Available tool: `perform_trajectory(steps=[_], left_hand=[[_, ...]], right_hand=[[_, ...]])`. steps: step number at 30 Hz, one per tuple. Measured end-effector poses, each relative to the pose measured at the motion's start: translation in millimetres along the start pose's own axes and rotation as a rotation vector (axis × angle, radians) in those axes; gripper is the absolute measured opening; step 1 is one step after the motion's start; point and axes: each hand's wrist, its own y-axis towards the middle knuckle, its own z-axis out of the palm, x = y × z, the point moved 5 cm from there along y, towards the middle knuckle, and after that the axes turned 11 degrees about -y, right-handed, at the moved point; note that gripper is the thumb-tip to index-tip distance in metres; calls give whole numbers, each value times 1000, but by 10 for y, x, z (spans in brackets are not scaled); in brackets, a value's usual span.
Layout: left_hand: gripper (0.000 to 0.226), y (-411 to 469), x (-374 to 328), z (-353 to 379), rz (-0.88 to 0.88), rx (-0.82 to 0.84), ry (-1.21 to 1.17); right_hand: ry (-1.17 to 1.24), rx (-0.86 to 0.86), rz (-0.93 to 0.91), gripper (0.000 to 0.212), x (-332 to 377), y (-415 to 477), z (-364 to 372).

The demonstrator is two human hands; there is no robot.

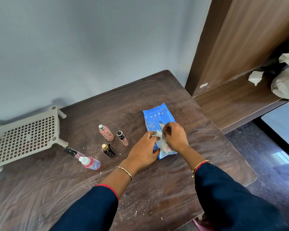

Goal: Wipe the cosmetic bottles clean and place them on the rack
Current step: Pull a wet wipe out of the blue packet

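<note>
A blue pack of wet wipes (157, 116) lies on the dark wooden table (157, 180). My left hand (143, 151) presses on the pack's near left edge. My right hand (174, 136) pinches a white wipe (161, 140) that sticks out of the pack. Several dusty cosmetic bottles stand or lie to the left: a pink bottle (106, 132), a slim black-capped tube (122, 138), a small dark bottle with a gold cap (108, 150), a black-capped bottle on its side (73, 152) and a red bottle with a white cap (90, 162). The beige perforated rack (23, 139) stands at the far left.
White dust and smears cover the table. A grey wall runs behind it. A wooden cabinet and shelf (232, 97) with crumpled paper (255, 78) stand to the right. The table's right edge drops to a dark floor (265, 155).
</note>
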Motion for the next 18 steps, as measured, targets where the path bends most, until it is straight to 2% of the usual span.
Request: perform_trajectory(steps=[5, 13, 18], left_hand=[[48, -9, 57, 12, -17, 4, -11], [54, 27, 45, -7, -26, -28, -55], [54, 84, -25, -76, 5, -73, -70]], right_hand=[[130, 44, 73, 12, 1, -35, -61], [272, 203, 48, 8, -49, -48, -103], [419, 180, 84, 13, -110, -97, -228]])
